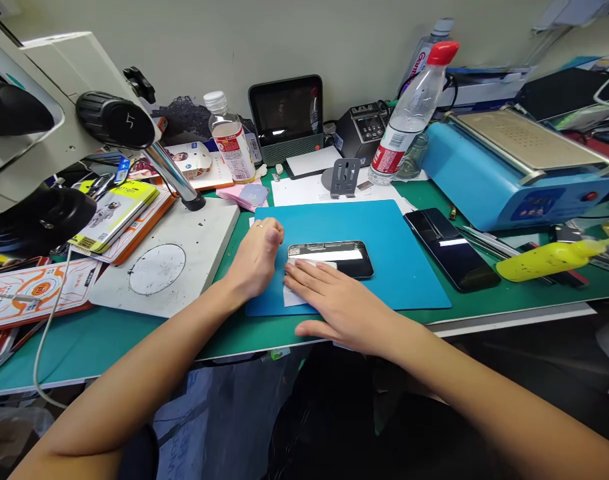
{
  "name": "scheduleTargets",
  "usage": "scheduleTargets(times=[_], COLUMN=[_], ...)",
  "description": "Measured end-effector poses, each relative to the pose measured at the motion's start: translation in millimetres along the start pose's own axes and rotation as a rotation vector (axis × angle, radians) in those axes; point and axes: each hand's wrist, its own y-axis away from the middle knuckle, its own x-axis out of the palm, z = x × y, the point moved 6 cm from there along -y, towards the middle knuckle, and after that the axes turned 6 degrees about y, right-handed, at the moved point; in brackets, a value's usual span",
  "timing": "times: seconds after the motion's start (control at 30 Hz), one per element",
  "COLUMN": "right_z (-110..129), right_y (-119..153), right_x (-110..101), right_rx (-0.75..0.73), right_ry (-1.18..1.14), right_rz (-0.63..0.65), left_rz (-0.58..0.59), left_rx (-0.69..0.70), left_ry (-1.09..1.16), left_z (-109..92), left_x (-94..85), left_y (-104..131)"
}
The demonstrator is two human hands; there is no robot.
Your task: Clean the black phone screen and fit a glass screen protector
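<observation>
A phone with a dark, glossy face lies on a blue mat, and a bright band of light reflects along it. My right hand rests palm down, fingers stretched out flat, over a white wipe at the phone's near left part. Its thumb points left, apart from the fingers. Just left of the phone, my left hand is closed in a fist on the mat's left side, with a ring on one finger. Nothing sticks out of the fist; its inside is hidden.
A microscope on a white base stands left. Behind the mat are a phone stand, a drink bottle and a red-capped bottle. Rightward lie a dark phone, a yellow squeeze bottle and a blue machine.
</observation>
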Motion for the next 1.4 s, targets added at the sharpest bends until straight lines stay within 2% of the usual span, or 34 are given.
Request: scheduleTargets(times=[0.1,0.2,0.37,0.5,0.63,0.73,0.83,0.97,1.07,1.2,1.4], right_z=[-4.9,-11.6,-19.4,-14.7,-13.8,-25.2,-32.3,-18.4,-1.1,2.7,-38.8], right_y=[22.5,27.8,-9.7,-29.4,-7.4,10.9,7.8,-16.4,-23.0,-2.2,45.8], right_x=[-3.2,-6.4,-5.4,-2.6,-3.3,-6.2,-5.3,0.7,3.3,0.0,-11.6], right_rx=[0.053,0.113,0.218,0.206,0.168,0.228,0.295,0.307,0.267,0.217,0.354], right_ry=[0.035,0.044,-0.016,-0.089,-0.083,-0.019,0.020,-0.001,-0.013,0.019,0.108], right_rz=[0.000,0.017,0.050,0.044,0.037,0.030,0.035,0.021,0.013,0.012,0.033], left_rz=[0.021,0.036,0.032,0.056,0.067,0.070,0.068,0.077,0.082,0.121,0.176], left_rx=[0.020,0.036,0.004,-0.029,-0.039,-0.035,-0.041,-0.031,0.001,0.054,0.036], left_ry=[-0.003,0.011,0.046,0.078,0.084,0.076,0.073,0.045,0.015,-0.053,-0.117], left_z=[-2.5,-3.8,-2.0,-0.7,0.2,0.6,2.1,4.4,5.2,4.4,3.2], left_x=[0.5,0.7,0.5,4.0,5.9,5.8,5.7,8.2,9.7,11.6,14.2], left_y=[0.5,-0.8,-1.7,-0.6,0.4,0.4,0.3,0.8,1.2,1.7,2.0])
